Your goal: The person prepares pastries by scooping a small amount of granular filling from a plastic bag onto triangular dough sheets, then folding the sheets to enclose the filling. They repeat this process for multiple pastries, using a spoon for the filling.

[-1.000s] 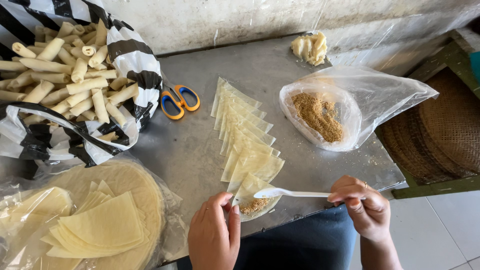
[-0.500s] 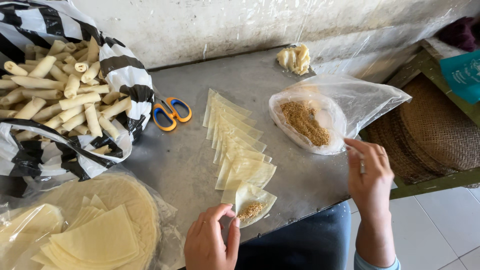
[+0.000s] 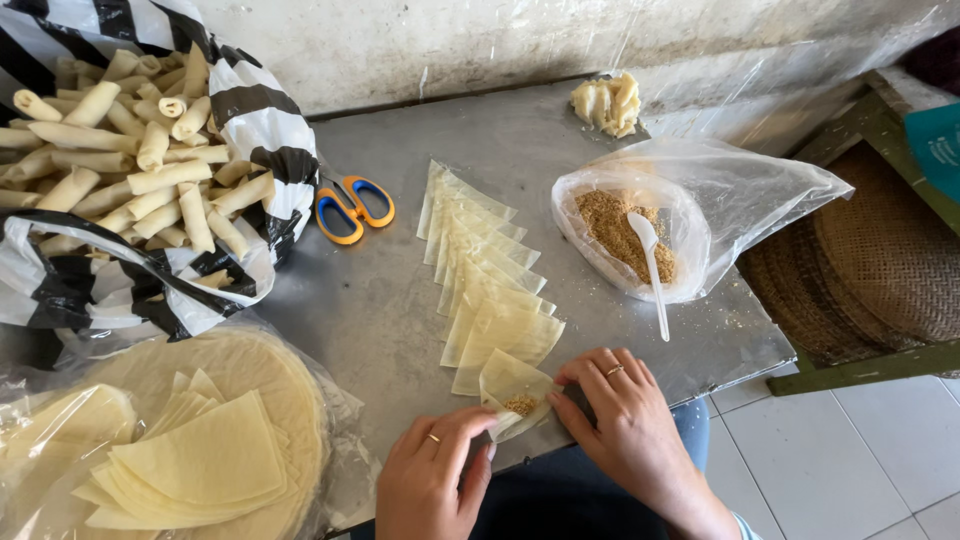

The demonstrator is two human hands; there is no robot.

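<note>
Item: left hand [image 3: 432, 482] and right hand [image 3: 628, 428], both at the near edge of the grey metal bench [image 3: 380, 300]. Each pinches a side of one pastry wrapper [image 3: 512, 392], a pale triangular sheet lying flat at the bench edge with a small heap of brown crumbly filling [image 3: 520, 405] on it. The left fingertips grip the wrapper's near left corner; the right fingers press its right edge. A ring shows on each hand.

Item: row of wrapper sheets [image 3: 478, 265], overlapped like tiles, running from mid-bench down to the wrapper being handled, whose far end lies under the last of them.

Item: clear plastic bag [image 3: 740, 200], open, to the right of the row, holding more brown filling. A white plastic spoon [image 3: 652, 270] rests with its bowl in the filling and its handle over the bag's near rim.

Item: orange-and-blue scissors [image 3: 352, 208], closed, left of the row.

Item: black-and-white striped bag [image 3: 250, 130], far left, full of rolled pastry sticks [image 3: 140, 170].

Item: stack of cut wrappers [image 3: 200, 465] on round sheets in clear plastic, near left.

Item: lump of pale dough scraps [image 3: 606, 102], far edge of the bench by the wall.

Item: woven baskets [image 3: 880, 260], lower right, beside the bench.
</note>
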